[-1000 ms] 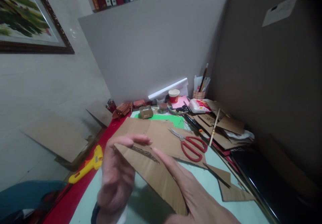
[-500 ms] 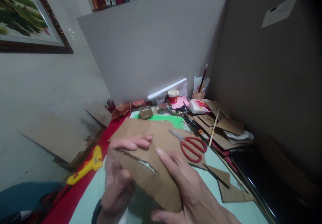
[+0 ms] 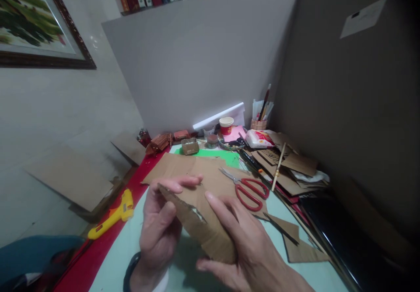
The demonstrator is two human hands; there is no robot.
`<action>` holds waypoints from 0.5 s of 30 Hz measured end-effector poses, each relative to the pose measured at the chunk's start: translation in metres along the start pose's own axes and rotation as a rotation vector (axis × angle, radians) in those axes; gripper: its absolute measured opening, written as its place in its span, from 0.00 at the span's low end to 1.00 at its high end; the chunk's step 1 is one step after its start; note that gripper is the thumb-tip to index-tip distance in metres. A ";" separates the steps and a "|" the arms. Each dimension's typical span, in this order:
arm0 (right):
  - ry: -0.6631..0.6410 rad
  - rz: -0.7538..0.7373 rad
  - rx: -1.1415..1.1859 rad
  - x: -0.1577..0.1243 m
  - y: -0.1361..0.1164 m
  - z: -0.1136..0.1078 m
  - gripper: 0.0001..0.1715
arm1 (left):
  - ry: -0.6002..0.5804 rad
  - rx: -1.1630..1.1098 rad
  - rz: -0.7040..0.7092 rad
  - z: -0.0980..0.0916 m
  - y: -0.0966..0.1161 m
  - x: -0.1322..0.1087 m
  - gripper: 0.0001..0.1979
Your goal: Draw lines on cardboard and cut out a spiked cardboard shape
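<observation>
Left hand (image 3: 160, 228) pinches the upper end of this bent, brown cardboard piece (image 3: 215, 243) | right hand (image 3: 254, 244) clasps its lower end | piece tilts between them!

Holding a slit cardboard piece (image 3: 215, 238) in left hand (image 3: 160, 228) and right hand (image 3: 251, 239) above the desk (image 3: 127, 248). Can see red-handled scissors (image 3: 237, 181) on a cardboard sheet (image 3: 183, 165), a yellow glue gun (image 3: 124, 211) by the left edge, a paper cup (image 3: 226, 127) near the far edge.

Left hand (image 3: 160, 228) and right hand (image 3: 247, 237) curl toward each other
</observation>
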State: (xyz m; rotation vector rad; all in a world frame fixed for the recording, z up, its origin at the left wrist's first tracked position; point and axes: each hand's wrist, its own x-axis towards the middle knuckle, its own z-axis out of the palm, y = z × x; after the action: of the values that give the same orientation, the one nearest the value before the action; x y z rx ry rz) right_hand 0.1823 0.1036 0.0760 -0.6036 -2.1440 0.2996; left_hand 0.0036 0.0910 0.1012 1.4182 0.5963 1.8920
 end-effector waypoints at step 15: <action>0.062 -0.017 0.102 -0.008 0.001 0.019 0.43 | 0.018 0.047 -0.094 0.008 0.005 -0.003 0.08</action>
State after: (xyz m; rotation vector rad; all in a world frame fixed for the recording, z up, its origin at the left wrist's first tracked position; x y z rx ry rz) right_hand 0.1713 0.1006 0.0591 -0.5290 -2.0603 0.3732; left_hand 0.0104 0.0855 0.1053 1.3796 0.7088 1.8295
